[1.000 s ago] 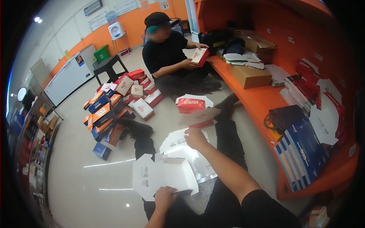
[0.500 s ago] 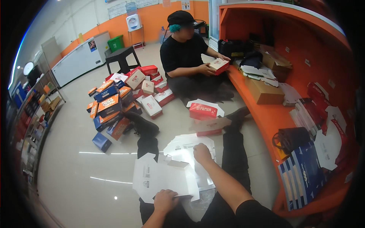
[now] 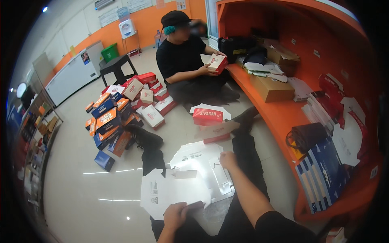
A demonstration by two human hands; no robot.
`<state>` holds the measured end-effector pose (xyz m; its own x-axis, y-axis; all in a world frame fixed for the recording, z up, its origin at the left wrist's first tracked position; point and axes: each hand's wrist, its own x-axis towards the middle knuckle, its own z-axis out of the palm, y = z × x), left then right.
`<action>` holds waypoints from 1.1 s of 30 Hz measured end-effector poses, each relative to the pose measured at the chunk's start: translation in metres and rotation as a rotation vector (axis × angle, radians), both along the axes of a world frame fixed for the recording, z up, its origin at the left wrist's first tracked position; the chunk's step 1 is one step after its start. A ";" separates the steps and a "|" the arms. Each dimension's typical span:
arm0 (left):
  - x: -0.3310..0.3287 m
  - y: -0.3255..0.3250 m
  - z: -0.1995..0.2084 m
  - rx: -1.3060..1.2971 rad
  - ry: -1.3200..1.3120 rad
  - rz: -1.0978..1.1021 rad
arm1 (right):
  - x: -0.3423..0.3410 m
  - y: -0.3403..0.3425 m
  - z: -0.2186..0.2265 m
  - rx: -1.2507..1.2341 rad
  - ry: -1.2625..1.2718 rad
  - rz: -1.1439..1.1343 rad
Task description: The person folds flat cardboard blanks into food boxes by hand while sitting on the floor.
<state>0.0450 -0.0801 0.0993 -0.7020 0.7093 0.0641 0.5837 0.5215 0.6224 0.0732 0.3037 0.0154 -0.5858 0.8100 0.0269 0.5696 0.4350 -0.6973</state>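
Observation:
Across my lap lies a white cardboard box blank (image 3: 166, 188), partly folded, with side flaps standing up. Its near edge and a raised flap are in the grip of my left hand (image 3: 176, 214). A second white box blank (image 3: 194, 156) lies flat beyond it between my legs, bright with glare. My right hand (image 3: 229, 160), fingers curled closed, is at this second blank's right edge; its fingertips are partly hidden. Past my legs, a partly formed red box (image 3: 208, 116) with white flaps sits on the floor. Clear plastic (image 3: 216, 210) lies under the blanks.
A person (image 3: 182, 60) in black sits ahead, holding a red and white box (image 3: 216, 65). Folded boxes (image 3: 107, 117) are heaped at left near a black stool (image 3: 117, 67). An orange shelf (image 3: 259, 95) at right bears cartons, a dark bag (image 3: 310, 137) and blue flat blanks (image 3: 324, 174).
My right hand has moved right, to the far blank's edge. My left hand now grips the near blank's edge more closely. The view has shifted slightly to the right.

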 end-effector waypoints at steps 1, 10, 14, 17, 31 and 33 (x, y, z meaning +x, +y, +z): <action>0.002 0.001 0.002 0.018 -0.091 0.042 | 0.006 0.000 0.014 -0.012 -0.002 -0.011; -0.014 0.002 0.022 0.277 -0.258 0.268 | 0.057 -0.117 0.145 -0.060 0.404 0.972; -0.009 0.003 0.033 0.321 -0.263 0.254 | 0.059 -0.132 0.129 0.062 0.421 0.909; -0.011 -0.001 0.034 0.319 -0.234 0.241 | 0.063 -0.136 0.137 0.201 0.406 0.868; -0.004 0.006 0.069 -0.142 -0.568 0.144 | 0.065 -0.161 0.121 0.114 0.517 0.827; -0.006 0.001 0.065 -0.156 -0.574 0.151 | 0.062 -0.164 0.118 0.138 0.535 0.874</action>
